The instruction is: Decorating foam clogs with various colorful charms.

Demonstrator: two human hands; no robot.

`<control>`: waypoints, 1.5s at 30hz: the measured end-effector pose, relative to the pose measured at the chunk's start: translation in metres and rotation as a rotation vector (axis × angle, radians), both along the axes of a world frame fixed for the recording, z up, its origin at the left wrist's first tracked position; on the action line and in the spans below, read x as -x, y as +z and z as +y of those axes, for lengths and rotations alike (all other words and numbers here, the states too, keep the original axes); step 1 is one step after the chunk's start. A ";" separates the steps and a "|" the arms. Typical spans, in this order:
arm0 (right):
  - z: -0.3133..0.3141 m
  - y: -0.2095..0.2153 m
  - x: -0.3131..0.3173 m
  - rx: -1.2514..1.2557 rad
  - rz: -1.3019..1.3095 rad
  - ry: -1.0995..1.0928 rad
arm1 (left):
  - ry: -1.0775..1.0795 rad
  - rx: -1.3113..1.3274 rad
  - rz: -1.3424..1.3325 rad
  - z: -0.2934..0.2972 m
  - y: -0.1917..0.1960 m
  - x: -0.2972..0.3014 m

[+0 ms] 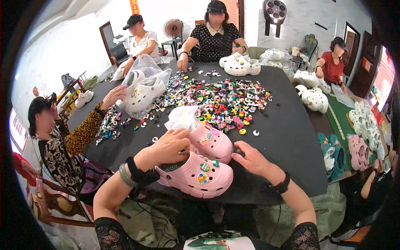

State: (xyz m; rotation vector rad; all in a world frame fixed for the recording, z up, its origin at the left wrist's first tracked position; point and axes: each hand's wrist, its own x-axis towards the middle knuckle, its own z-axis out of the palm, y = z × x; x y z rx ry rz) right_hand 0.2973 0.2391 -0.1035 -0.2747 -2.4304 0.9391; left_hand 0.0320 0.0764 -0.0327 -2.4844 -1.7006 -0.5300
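Observation:
Two pink clogs stand side by side on the black table in front of me, toes to the right. The near clog (pixel 200 177) bears green charms and a round colourful one; the far clog (pixel 214 143) carries several charms too. White paper (pixel 182 117) sticks out at its heel end. My left hand (pixel 171 146) is bent over the near clog's opening and grips its upper edge, with some fingertips hidden. By the toes, my right hand (pixel 252 159) is open, its fingers apart and nothing in them.
A wide heap of small colourful shoe charms (pixel 221 98) covers the middle of the table (pixel 287 154). Across it lie white clogs in a clear bag (pixel 143 93), handled by a person at left, and more white clogs (pixel 239 66). Teal clogs (pixel 333 156) stand at right. Several people sit around.

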 end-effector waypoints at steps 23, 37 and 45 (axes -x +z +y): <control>0.043 0.009 -0.042 0.876 0.356 -0.095 | 0.222 0.162 -0.124 0.022 0.012 -0.136; 0.052 -0.011 -0.040 0.702 0.113 -0.098 | 0.306 -0.085 -0.023 -0.014 -0.026 -0.175; 0.053 -0.001 -0.040 0.186 -0.017 -0.208 | 0.295 -0.114 0.053 -0.025 -0.044 -0.180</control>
